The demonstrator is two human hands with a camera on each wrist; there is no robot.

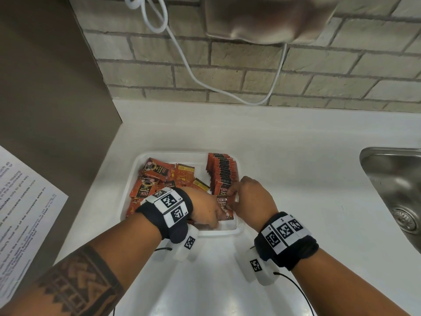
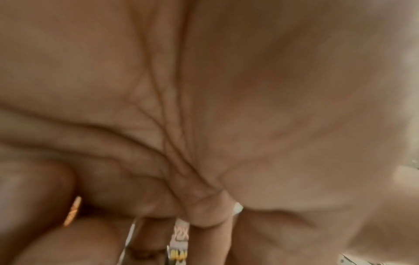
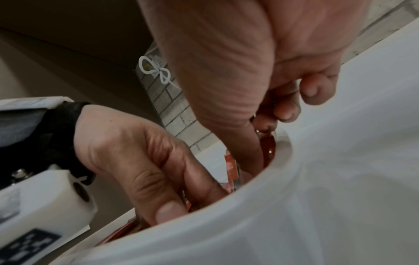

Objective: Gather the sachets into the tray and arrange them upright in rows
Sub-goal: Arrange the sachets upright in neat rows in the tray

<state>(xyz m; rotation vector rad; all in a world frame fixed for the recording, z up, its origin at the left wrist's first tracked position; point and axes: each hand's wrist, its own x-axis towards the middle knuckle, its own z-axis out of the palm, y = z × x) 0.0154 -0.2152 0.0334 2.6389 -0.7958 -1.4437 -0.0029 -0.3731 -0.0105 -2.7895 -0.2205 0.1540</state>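
Note:
A white tray (image 1: 134, 176) on the counter holds red-and-black D2X sachets. A row of upright sachets (image 1: 222, 172) stands along its right side, and loose sachets (image 1: 157, 176) lie flat in a heap on the left. My left hand (image 1: 210, 215) reaches into the near part of the tray, fingers curled on sachets (image 2: 180, 240) at the front of the row. My right hand (image 1: 232, 197) pinches the front upright sachet (image 1: 222, 205) at its right edge. The right wrist view shows both hands' fingers (image 3: 172, 209) down inside the tray rim (image 3: 226, 215).
A steel sink (image 1: 396, 192) lies at the right. A brick wall (image 1: 250, 76) with a hanging white cable (image 1: 191, 71) backs the counter. A brown panel (image 1: 50, 99) and a printed paper sheet (image 1: 20, 201) are at the left. White counter (image 1: 205, 281) stretches toward me.

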